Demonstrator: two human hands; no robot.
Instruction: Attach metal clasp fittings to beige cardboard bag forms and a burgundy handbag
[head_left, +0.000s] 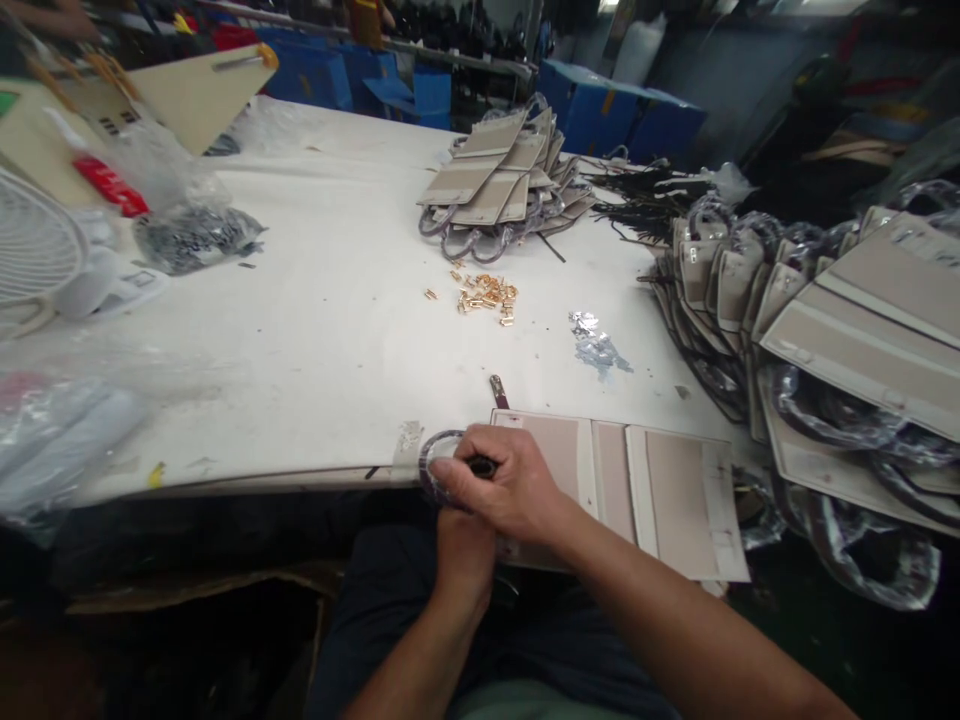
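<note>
At the table's front edge, a flat beige bag panel (pixel 679 500) lies with its wrapped loop handle (pixel 442 445) to the left. My right hand (pixel 514 480) is closed over the panel's left end, beside the loop. A dark, round-ended tool handle (pixel 482 466) pokes out of the top of this fist; the tool's kind cannot be made out. My left hand (pixel 463 550) is just below the right one, against the panel's edge, its fingers hidden. Beyond the panel lies a small dark tab with a metal end (pixel 497 390).
Small gold metal fittings (pixel 487 293) are heaped mid-table, with silvery scraps (pixel 598 345) to their right. Stacked bag panels stand at the back (pixel 487 170) and right (pixel 862 330). A white fan (pixel 34 240), a red-labelled bottle (pixel 109 183) and plastic bags (pixel 199 235) occupy the left.
</note>
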